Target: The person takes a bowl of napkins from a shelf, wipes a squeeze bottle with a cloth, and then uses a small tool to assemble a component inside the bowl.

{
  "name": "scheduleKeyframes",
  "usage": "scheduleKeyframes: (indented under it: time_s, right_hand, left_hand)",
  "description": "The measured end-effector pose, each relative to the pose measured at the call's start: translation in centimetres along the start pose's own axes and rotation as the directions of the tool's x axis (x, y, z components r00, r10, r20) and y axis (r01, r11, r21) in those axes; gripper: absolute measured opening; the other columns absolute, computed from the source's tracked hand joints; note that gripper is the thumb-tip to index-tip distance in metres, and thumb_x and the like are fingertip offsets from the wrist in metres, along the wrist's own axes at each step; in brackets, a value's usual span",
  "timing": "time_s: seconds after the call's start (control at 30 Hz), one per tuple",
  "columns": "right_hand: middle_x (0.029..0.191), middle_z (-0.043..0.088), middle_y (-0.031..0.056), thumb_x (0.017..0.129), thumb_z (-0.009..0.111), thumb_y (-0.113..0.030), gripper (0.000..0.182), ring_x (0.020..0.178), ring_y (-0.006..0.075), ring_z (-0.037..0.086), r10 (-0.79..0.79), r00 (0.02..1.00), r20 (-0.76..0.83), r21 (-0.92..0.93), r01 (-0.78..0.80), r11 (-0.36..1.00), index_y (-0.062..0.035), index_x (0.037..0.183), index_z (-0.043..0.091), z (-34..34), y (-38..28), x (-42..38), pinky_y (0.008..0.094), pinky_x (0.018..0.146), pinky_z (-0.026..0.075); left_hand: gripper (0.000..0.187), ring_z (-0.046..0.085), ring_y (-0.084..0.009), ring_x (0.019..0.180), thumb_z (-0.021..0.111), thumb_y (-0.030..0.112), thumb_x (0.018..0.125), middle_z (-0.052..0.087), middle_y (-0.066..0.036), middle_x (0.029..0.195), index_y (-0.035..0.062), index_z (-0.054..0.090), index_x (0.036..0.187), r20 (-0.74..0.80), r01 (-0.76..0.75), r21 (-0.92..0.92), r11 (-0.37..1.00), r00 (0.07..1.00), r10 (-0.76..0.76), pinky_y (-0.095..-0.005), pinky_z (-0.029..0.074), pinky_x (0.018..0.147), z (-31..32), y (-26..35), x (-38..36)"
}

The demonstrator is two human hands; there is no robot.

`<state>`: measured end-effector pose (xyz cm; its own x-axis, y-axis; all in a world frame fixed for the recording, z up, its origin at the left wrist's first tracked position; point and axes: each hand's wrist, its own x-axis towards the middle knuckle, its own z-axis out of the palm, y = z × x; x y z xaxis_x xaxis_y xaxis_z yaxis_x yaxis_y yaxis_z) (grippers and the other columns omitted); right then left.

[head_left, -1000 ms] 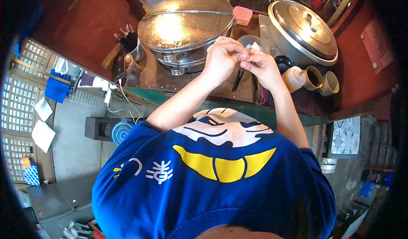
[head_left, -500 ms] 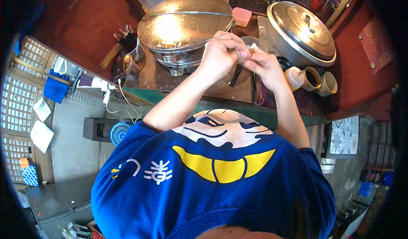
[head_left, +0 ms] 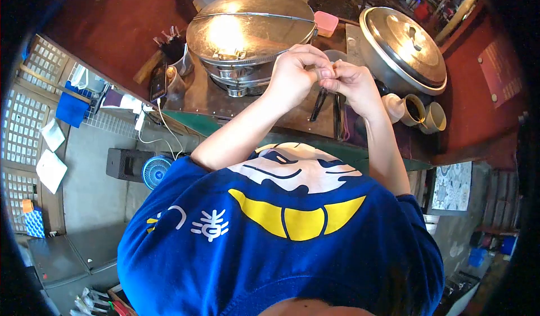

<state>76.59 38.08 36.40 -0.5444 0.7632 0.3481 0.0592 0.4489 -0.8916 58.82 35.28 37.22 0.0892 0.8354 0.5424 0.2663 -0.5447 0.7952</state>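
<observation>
Both my hands are raised together over the counter (head_left: pixel 197 94), fingertips meeting. My left hand (head_left: pixel 295 71) and my right hand (head_left: pixel 351 82) pinch one small pale item (head_left: pixel 326 68) between them; what it is cannot be made out. They hover in front of a big steel steamer pot with a domed lid (head_left: pixel 250 26). Under the hands, dark tongs (head_left: pixel 319 103) lie on the counter, and a pale bowl (head_left: pixel 336 54) shows just behind my fingers.
A second large lidded steel pot (head_left: pixel 402 46) stands at the right, with a brown sauce bottle (head_left: pixel 394 107) and two ceramic cups (head_left: pixel 424 113) beside it. A pink box (head_left: pixel 326 22) sits behind. A utensil holder (head_left: pixel 174 54) stands left; a small blue fan (head_left: pixel 153 171) sits below the counter.
My hands stay joined on the small item and have shifted slightly, fingers working it; the view has moved a little.
</observation>
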Motion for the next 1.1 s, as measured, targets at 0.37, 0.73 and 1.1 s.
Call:
scheduleKeyframes:
  time_s: [0.37,0.73,1.1]
  right_hand:
    - [0.074,0.058,0.0024,0.077,0.076,-0.011,0.012,0.071,0.0121,0.054,-0.025,0.999,-0.038,-0.008,0.025,1.000,-0.0033,0.085,0.073,1.5,0.5,-0.4,0.0272,0.064,0.041]
    - [0.075,0.065,0.0078,0.079,0.072,-0.005,0.006,0.069,0.0150,0.063,-0.096,0.933,-0.347,-0.276,-0.004,0.961,-0.0005,0.081,0.068,2.9,-0.3,-0.9,0.0287,0.063,0.049]
    - [0.075,0.060,0.0049,0.083,0.068,0.001,0.007,0.067,0.0103,0.059,-0.107,0.917,-0.385,-0.196,0.032,0.980,0.0019,0.079,0.062,3.3,0.3,-1.0,0.0246,0.064,0.049]
  left_hand:
    - [0.010,0.062,-0.0172,0.089,0.068,-0.005,0.073,0.066,-0.007,0.088,0.0016,0.073,0.079,-0.050,0.087,-0.151,0.985,0.994,-0.096,-0.0293,0.049,0.081,-0.1,0.2,-1.0]
    - [0.059,0.061,-0.0159,0.088,0.084,0.011,0.068,0.063,-0.006,0.099,0.0058,0.059,0.120,-0.039,0.097,-0.300,0.949,0.993,-0.114,-0.0306,0.050,0.083,0.9,-1.8,-2.5]
    - [0.028,0.062,-0.0135,0.073,0.081,0.016,0.075,0.066,-0.004,0.082,0.0025,0.063,0.092,-0.054,0.177,0.027,0.984,0.983,-0.175,-0.0275,0.051,0.074,1.2,-2.5,-4.7]
